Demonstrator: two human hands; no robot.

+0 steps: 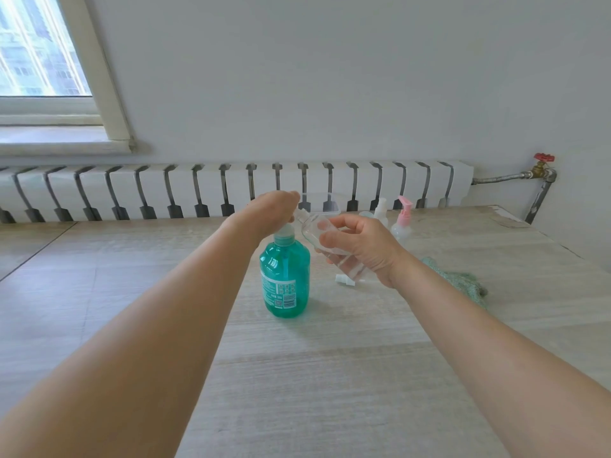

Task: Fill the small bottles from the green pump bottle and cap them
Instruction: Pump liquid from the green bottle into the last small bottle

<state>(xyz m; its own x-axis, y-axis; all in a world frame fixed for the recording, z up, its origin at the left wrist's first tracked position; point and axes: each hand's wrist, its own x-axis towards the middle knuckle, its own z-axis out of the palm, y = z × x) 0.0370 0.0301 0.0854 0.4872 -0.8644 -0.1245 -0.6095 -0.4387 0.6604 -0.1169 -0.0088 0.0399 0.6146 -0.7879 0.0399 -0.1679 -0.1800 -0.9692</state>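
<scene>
Left hand (267,213) atop green pump bottle (286,279); right hand (360,249) grips tilted small bottle (317,233).

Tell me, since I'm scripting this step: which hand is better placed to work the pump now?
Left. The left hand already rests on the green pump bottle's head, while the right hand grips the tilted clear small bottle with its mouth near the nozzle.

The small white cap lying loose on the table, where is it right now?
In the head view the white cap lies right of centre on the table, just right of the green pump bottle, below the right hand.
</scene>
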